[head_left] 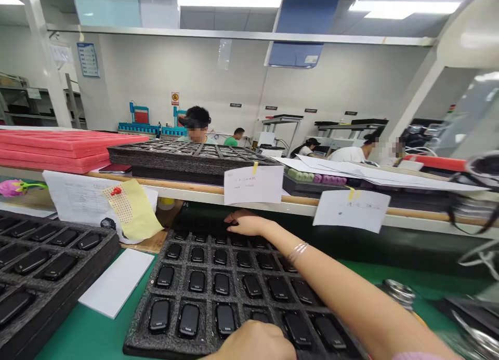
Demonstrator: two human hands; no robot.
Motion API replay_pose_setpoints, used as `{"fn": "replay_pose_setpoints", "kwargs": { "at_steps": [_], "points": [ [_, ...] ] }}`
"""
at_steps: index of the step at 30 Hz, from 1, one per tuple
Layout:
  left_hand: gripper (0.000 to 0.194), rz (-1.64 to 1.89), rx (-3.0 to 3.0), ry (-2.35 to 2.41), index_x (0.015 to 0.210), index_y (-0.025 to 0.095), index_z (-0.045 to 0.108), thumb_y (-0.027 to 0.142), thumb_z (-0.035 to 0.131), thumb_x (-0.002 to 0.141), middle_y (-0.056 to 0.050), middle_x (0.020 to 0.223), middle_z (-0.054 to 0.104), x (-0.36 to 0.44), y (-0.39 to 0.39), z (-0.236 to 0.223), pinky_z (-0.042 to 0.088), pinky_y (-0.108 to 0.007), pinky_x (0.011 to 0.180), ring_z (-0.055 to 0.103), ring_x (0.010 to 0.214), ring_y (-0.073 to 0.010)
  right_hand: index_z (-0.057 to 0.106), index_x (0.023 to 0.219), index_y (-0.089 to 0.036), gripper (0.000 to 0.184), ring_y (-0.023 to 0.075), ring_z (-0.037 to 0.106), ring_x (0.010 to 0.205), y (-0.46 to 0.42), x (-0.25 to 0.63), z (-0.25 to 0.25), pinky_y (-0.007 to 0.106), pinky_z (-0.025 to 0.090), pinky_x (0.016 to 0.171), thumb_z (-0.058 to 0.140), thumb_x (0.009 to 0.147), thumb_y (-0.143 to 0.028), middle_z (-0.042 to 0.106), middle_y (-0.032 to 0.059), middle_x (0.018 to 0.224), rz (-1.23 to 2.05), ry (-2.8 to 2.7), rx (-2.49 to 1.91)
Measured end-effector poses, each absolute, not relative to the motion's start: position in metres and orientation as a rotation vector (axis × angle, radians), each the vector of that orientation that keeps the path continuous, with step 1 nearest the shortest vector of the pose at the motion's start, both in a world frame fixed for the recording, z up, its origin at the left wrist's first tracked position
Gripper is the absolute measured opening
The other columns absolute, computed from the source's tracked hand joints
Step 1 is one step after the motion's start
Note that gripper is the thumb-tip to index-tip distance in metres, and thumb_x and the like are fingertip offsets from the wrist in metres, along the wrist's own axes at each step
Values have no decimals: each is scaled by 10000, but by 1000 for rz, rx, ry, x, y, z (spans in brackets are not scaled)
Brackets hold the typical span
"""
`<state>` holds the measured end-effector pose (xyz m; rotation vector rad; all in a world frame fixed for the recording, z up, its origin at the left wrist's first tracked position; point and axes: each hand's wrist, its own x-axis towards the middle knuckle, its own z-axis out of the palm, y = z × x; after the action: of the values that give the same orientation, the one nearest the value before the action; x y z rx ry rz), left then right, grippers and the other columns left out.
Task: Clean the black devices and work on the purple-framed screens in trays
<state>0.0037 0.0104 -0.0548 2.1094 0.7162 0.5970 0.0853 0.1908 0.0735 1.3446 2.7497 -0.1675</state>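
One left hand [255, 342] and one right hand [247, 224] are working well apart.
Rounded black devices [221, 284] are sitting between them in a black foam tray [175, 346]; whether either hand is gripping, I cannot tell.

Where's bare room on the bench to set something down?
Bare green tabletop shows nearer than the white card, between left tray and middle tray; another patch lies between right forearm and round metal part. Crowded: middle tray, black devices in its visible cells, left hand over its near side.
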Motion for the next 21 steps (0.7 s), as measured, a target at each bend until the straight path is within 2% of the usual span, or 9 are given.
{"fn": "replay_pose_setpoints", "kwargs": {
  "at_steps": [2,3,6,10,12,14,16,18,21],
  "points": [
    [362,654,2050,753,510,201,410,204,724,690,41,548,392,2,1,-41,295,-264,566,379,548,-124,653,1168,-166,250,222,668,1032,160,105,83,435,555,903,628,974,-323,677,79,1188,-162,2753,1340],
    [363,686,2001,785,511,200,399,228,697,717,40,544,396,1,-2,-35,274,-268,560,363,545,-121,684,1088,-158,195,217,679,987,141,115,87,415,549,883,629,967,-301,710,70,1095,-158,2741,1348],
    [464,761,1788,898,511,213,360,437,535,878,43,496,361,-4,-1,-22,243,-260,510,330,503,-113,740,840,-167,159,243,702,822,79,145,93,334,493,725,606,908,-215,753,86,837,-172,2679,1375],
    [507,807,1507,987,587,257,280,649,348,901,85,448,309,-8,10,-15,182,-236,394,202,373,-83,732,719,-203,223,241,697,676,-7,174,77,297,388,580,609,882,-292,740,62,677,-288,2602,1364],
    [514,814,1432,994,604,260,272,686,381,870,96,451,320,-9,11,-13,152,-219,363,175,345,-67,745,896,-221,160,246,712,731,-43,184,57,285,386,591,621,881,-322,767,57,764,-339,2575,1410],
    [536,828,1406,996,589,252,294,699,456,834,93,449,348,-9,8,-11,167,-202,358,213,331,-55,699,1045,-207,220,265,717,823,-71,195,32,283,389,608,637,843,-270,779,85,933,-410,2541,1564],
    [556,842,1407,996,562,238,332,700,525,805,82,444,383,-8,3,-10,205,-194,364,274,321,-51,675,1020,-197,194,230,706,719,-90,209,11,271,371,557,579,852,-205,768,63,847,-524,2455,1720],
    [565,857,1412,994,540,224,368,687,574,790,68,442,417,-7,0,-9,248,-196,376,325,322,-54,668,901,-214,138,202,685,649,-102,227,2,264,365,541,568,821,-162,751,31,775,-593,2405,1833],
    [550,905,1402,994,534,212,398,645,604,804,58,457,439,-8,-2,-5,296,-202,407,372,356,-65,624,788,-231,81,187,661,655,-112,256,12,270,410,586,564,821,-189,728,25,791,-578,2428,2104]
  ]
}}
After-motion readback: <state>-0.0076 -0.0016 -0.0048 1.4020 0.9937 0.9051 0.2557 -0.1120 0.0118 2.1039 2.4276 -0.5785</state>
